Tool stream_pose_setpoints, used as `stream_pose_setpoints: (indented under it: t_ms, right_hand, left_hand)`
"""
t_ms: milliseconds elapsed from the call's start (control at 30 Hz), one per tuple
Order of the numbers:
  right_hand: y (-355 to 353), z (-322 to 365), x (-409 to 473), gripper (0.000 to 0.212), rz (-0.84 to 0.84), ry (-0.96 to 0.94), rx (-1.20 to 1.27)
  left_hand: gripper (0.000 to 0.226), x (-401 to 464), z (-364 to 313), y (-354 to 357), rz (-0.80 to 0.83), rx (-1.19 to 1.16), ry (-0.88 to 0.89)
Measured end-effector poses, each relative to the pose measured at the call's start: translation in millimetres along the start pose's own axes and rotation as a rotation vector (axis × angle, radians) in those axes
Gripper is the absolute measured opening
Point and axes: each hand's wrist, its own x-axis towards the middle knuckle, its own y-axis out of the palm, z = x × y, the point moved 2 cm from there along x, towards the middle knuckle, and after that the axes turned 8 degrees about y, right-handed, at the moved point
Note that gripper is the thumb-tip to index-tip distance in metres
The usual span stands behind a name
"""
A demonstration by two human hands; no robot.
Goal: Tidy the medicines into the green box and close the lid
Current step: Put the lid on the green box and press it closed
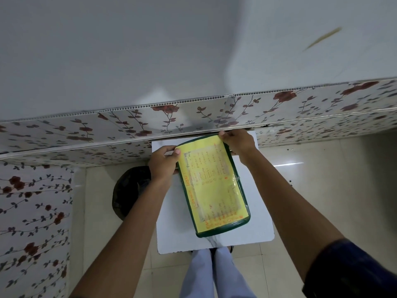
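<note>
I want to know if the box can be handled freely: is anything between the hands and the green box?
Nothing visible. The left hand grips the far left corner of the green box and the right hand its far right corner, directly on the lid. The box sits on the white table. No medicines are visible outside it.

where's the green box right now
In the head view, the green box with its yellow-papered lid sits mid-frame on the small white table, near the floral wall panel. The left hand and right hand grip its far corners.

box lid (223, 230): glossy green plastic | label (211, 186): yellow paper | floor (300, 168): glossy tile
</note>
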Motion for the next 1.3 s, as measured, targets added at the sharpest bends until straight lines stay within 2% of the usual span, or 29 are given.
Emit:
stream_pose_setpoints:
  t_ms: [200, 367, 467, 567, 733, 833, 933, 1100, 1300]
  right_hand:
    - [2, 0, -2, 0.034, -0.031, -0.017, -0.046]
    - [-5, -45, -37, 0.029, 0.173, 0.114, 0.028]
    - [1, -80, -61, 0.029, 0.145, 0.157, 0.006]
    - [7, -89, -65, 0.027, 0.03, 0.131, 0.037]
    - [9, -94, -65, 0.024, -0.003, 0.075, 0.111]
    - [2, -111, -67, 0.02, 0.143, 0.08, 0.14]
    - [-3, -135, -74, 0.038, 0.325, 0.126, 0.095]
    - [-1, -145, -78, 0.033, 0.269, 0.122, 0.109]
    - [0, -150, -78, 0.023, 0.272, 0.124, 0.13]
  left_hand:
    - [0.016, -4, -2, 1, -0.045, -0.057, -0.009]
    - [0.019, -47, 22, -7, 0.048, -0.091, -0.157]
    - [0.021, -72, 46, -6, 0.08, -0.107, -0.224]
    - [0.021, -73, 54, -2, 0.032, -0.049, -0.174]
    - [0.024, -76, 48, -4, 0.029, -0.081, -0.122]
    - [0.03, -86, 52, -10, 0.11, -0.118, -0.201]
    - [0.021, -108, 67, -11, 0.166, -0.151, -0.246]
    - [0.013, -117, 83, -6, 0.064, -0.103, -0.172]
    - [0.011, -115, 83, -5, 0.081, -0.03, -0.152]
